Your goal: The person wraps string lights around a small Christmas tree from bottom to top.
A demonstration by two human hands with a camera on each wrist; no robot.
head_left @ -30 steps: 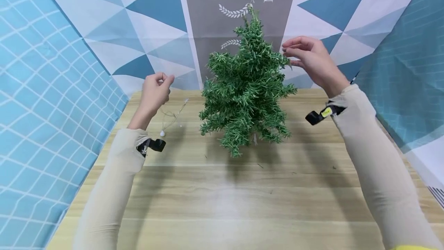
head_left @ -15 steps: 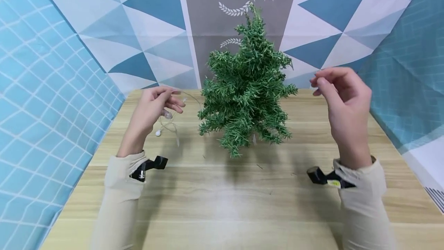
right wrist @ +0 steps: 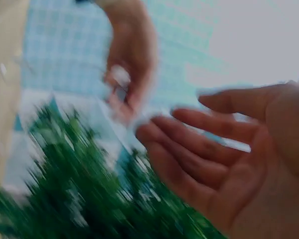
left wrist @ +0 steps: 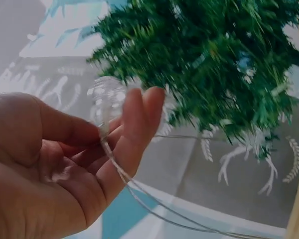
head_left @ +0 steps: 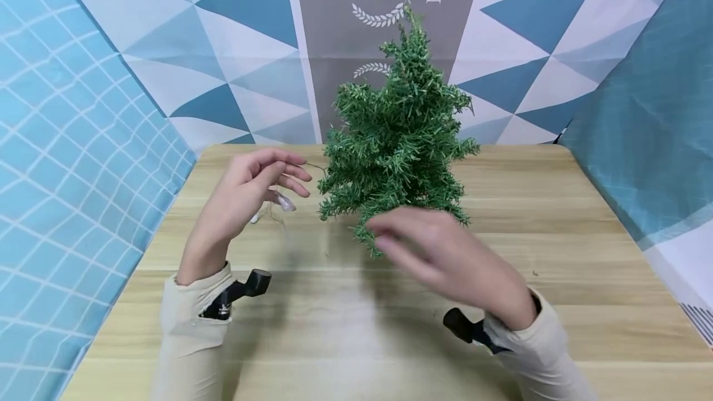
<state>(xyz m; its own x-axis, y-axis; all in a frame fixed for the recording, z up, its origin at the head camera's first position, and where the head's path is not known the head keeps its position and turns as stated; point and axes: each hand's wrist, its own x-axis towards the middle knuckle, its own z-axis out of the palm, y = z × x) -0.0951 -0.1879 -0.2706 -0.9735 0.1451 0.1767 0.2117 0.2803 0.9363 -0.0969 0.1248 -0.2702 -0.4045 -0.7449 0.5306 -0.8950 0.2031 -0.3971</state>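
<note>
A small green artificial Christmas tree (head_left: 398, 129) stands on the table. Left of it, my left hand (head_left: 236, 200) pinches a thin wire light string (left wrist: 154, 211) between thumb and finger, its other fingers loosely extended. A clear bulb (head_left: 286, 203) hangs by those fingers, and the wire runs from the hand to the tree's left branches. My right hand (head_left: 445, 252), blurred, passes before the tree's lower right branches. In the right wrist view its fingers (right wrist: 189, 164) are loosely bent with nothing seen between them. It hides the tree's base.
More of the wire and a white bulb (head_left: 254, 218) are below the left hand, over the wooden table (head_left: 345, 339). Patterned cloth (head_left: 245, 5) rises close behind the tree, and a blue checked cloth (head_left: 72, 159) borders the left side.
My right hand has come down from the tree's upper right side and swung left in front of it. The left hand has shifted down and slightly right, with the wire now stretched toward the tree.
</note>
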